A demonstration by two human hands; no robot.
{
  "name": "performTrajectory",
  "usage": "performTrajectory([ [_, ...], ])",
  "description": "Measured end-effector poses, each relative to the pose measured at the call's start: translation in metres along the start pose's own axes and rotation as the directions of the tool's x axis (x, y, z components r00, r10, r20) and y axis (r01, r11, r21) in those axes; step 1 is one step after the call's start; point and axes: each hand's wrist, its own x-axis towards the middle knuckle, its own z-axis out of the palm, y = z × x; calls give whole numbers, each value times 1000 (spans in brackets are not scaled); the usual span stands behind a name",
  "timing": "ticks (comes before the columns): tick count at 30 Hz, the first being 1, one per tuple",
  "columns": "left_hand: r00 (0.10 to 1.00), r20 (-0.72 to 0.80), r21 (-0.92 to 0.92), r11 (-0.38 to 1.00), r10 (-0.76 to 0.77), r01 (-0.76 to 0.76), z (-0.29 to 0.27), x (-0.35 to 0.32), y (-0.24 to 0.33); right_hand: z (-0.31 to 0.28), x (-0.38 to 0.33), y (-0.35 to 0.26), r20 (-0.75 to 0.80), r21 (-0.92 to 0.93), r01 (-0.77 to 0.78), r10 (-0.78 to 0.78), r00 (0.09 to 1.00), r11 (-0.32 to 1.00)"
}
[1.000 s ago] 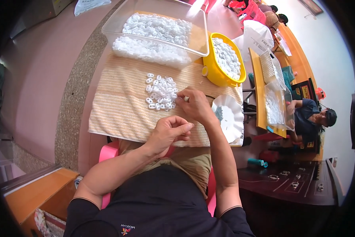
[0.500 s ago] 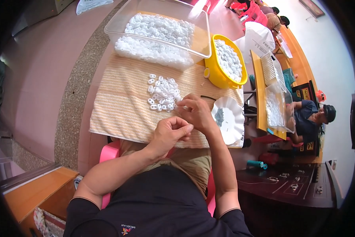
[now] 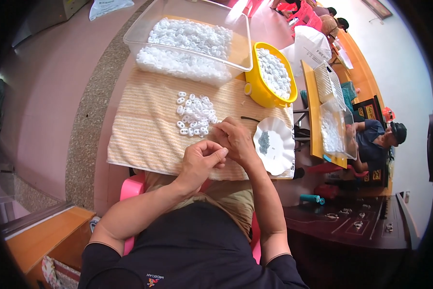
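My left hand and my right hand meet over the near edge of a striped beige cloth, fingertips pinched together on something too small to make out. Just beyond them lies a loose pile of small white plastic pieces. To the right of my right hand sits a white scalloped dish with a little heap of tiny dark parts.
A clear plastic tub full of white pieces stands at the far edge, a yellow tub with more beside it. Further right are a wooden table with baskets and a seated person in a cap. A pink stool is under me.
My right hand has drawn back from the pile of white pieces toward my left hand, and both hands now sit a little lower and closer together.
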Motion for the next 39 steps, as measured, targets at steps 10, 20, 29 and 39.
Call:
performTrajectory([
  [10, 982, -89, 101, 983, 164, -155, -1, 5, -4, -11, -28, -17, -113, 432, -112, 177, 978, 895],
  [20, 992, -52, 14, 994, 111, -111, 3, 4, -1, -3, -41, -17, -208, 441, 13, 88, 974, 897],
  [29, 1000, -5, -12, 1000, 11, -11, -2, 4, -1, -56, -85, -5, -145, 509, -236, 353, 924, 828],
  [39, 999, 2, -2, 999, -38, 38, 2, 1, -3, -112, -110, 62, -147, -186, -507, 487, 861, 841],
])
